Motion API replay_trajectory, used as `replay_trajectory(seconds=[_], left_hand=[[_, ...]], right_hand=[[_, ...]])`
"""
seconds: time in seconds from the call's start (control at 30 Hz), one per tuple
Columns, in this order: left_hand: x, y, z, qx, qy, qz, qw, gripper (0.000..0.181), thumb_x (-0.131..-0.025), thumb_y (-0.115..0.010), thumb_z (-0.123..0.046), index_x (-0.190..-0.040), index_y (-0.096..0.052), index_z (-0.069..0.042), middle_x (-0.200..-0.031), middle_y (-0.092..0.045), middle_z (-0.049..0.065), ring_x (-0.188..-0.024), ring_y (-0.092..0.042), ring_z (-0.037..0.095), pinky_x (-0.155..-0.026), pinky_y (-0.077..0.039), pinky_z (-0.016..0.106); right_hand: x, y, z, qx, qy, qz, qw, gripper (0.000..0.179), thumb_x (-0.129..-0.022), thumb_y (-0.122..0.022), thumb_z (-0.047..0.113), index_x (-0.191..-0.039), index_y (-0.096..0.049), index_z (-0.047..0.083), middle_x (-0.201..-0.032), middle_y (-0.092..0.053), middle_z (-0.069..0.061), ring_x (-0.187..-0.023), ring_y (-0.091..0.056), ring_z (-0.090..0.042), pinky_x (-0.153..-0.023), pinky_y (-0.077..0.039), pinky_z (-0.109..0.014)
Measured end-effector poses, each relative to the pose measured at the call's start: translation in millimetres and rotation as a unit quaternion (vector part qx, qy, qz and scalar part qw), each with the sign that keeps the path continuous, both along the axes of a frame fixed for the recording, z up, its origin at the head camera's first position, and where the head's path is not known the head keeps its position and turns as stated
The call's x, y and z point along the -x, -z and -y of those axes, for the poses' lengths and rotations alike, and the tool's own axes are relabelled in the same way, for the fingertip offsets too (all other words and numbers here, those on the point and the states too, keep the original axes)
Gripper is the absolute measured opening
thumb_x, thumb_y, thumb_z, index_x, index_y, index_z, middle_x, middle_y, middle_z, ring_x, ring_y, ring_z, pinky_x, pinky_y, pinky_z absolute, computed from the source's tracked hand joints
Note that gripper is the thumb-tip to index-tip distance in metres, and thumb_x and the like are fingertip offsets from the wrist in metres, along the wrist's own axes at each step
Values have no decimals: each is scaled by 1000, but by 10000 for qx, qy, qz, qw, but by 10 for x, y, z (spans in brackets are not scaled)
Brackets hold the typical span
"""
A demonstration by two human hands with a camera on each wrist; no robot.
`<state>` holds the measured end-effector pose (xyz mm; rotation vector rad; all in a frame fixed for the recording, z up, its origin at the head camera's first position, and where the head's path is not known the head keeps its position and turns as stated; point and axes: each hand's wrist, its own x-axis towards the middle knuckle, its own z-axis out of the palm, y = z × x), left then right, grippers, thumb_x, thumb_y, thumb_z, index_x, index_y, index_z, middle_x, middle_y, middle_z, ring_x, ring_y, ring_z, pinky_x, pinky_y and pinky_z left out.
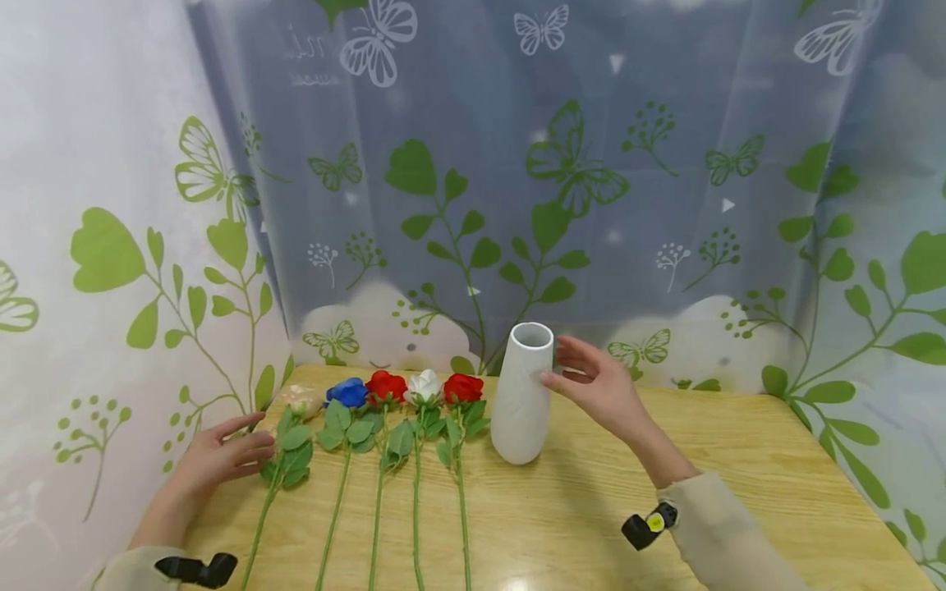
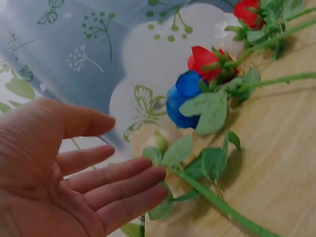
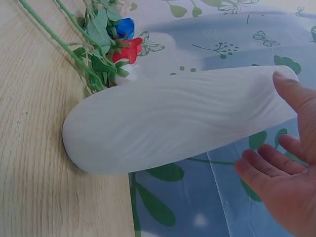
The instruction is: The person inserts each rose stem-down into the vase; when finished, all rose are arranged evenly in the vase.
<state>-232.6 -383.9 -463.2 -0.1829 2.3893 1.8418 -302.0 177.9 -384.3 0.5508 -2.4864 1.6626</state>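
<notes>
A white ridged vase (image 1: 521, 410) stands upright on the table, its mouth facing up. My right hand (image 1: 602, 390) is at the vase's upper right side, fingers apart and relaxed. Its thumb (image 3: 291, 91) lies against or very near the vase just below the rim; the other fingers do not wrap around it. To the left, my left hand (image 1: 222, 455) is beside a pale cream rose (image 1: 299, 400), fingers extended near or touching its leaves (image 2: 177, 150), without gripping. Next to that lie a blue rose (image 1: 347, 392), a red rose (image 1: 386, 384), a white rose (image 1: 424, 386) and another red rose (image 1: 463, 387).
The roses lie in a row on the wooden table (image 1: 739, 492), green stems pointing toward the near edge. A curtain (image 1: 473, 271) with leaf and butterfly prints hangs behind the table and along both sides. Black cameras (image 1: 198, 570) are strapped to both wrists.
</notes>
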Motion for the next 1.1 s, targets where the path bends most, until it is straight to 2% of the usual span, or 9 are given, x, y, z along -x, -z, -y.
replay_trajectory(seconds=[0.17,0.33,0.4,0.53,0.7,0.83,0.93,1.1], left_hand=[[-23,95,68,53,39,322,9995,71,-107,-63,-19,-160,-27,12,-120,-77,11,-100,-77,16,-89,-66,38],[-7,167,73,263,206,399,9986,68,-105,-65,-14,-156,-32,16,-122,-75,23,-99,-77,18,-85,-67,39],[6,191,66,340,229,374,9985,68,-104,-66,-14,-155,-32,17,-117,-77,23,-95,-77,16,-82,-67,38],[24,237,42,519,69,363,9980,69,-101,-70,-12,-154,-35,17,-105,-80,17,-86,-77,14,-78,-67,35],[25,279,23,748,15,262,9969,69,-98,-72,-7,-152,-37,17,-111,-78,26,-79,-78,19,-73,-68,38],[52,306,1,794,23,312,9963,72,-96,-75,-6,-153,-37,17,-117,-75,30,-82,-79,23,-74,-68,40],[73,327,-27,975,23,344,9946,76,-94,-77,-7,-153,-36,17,-113,-77,27,-84,-79,23,-73,-68,40],[85,351,-101,1435,-97,279,9892,80,-89,-82,-6,-151,-38,19,-98,-79,18,-75,-78,24,-67,-67,39]], right_hand=[[15,17,35,26,-90,-23,10000,72,-93,-84,28,-155,-51,9,-146,-63,-18,-134,-63,-37,-111,-56,-46],[20,20,55,80,-95,28,9999,73,-93,-84,28,-155,-51,10,-147,-62,-19,-133,-63,-38,-109,-57,-47],[24,17,70,115,-111,33,9999,73,-92,-85,27,-155,-51,9,-147,-62,-19,-133,-63,-39,-108,-58,-47],[29,22,98,113,-126,54,9998,76,-91,-86,27,-156,-50,8,-147,-62,-19,-133,-63,-40,-106,-59,-47],[29,42,119,29,-113,85,9999,79,-91,-86,28,-158,-48,9,-147,-62,-19,-132,-64,-40,-104,-60,-47],[29,46,125,23,-90,49,9999,79,-91,-86,27,-157,-48,9,-146,-62,-19,-132,-64,-40,-103,-61,-48],[35,50,125,0,-77,10,10000,78,-91,-86,27,-157,-49,9,-146,-63,-19,-131,-65,-39,-102,-61,-48],[41,60,128,-17,-104,-7,9999,76,-91,-86,27,-156,-50,9,-144,-64,-18,-130,-65,-38,-102,-61,-47]])
